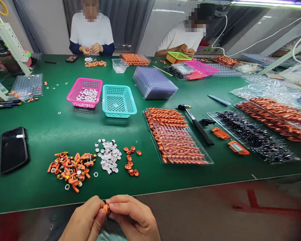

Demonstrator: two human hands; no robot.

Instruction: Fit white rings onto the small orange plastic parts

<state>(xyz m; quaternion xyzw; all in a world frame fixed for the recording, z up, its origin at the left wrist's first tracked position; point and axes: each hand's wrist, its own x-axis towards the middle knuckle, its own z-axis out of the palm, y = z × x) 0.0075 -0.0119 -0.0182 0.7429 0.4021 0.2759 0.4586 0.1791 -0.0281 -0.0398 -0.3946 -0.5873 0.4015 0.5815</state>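
Left hand (86, 217), right hand (137, 216): orange plastic piece (105, 209) pinched, fingers closed
Clear plastic tray (209, 162): orange-filled
Orange-parts pile (77, 157): loose, untrayed

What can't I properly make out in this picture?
All in the head view:
Small orange part: mostly hidden by the fingers of the left hand and right hand.
Forearms: cut off by the bottom edge.
Rightmost orange pieces: cut off by the right edge.
Lettering on the leftmost white shirt: too small.

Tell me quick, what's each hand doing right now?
Left hand: closed, pinching a small orange part.
Right hand: closed, fingertips on the same part.
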